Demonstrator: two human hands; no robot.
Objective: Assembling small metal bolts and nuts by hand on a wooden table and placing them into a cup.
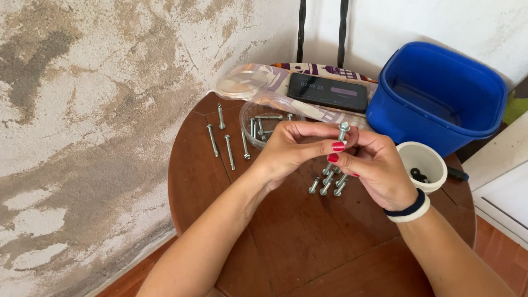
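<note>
while your left hand [293, 146] and right hand [375, 166] are meeting above the round wooden table [306, 249], you are pinching one upright bolt [343, 131] between the fingertips of both, each hand closing on it. more bolts [328, 184] are lying just under your hands, four long ones [226, 141] are resting to the left, and a clear tub [267, 120], a white cup [424, 165], a blue bucket [440, 97] and a phone [329, 91] are sitting behind.

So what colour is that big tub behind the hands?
The tub is bright blue, seen clearly in the head view.
</note>
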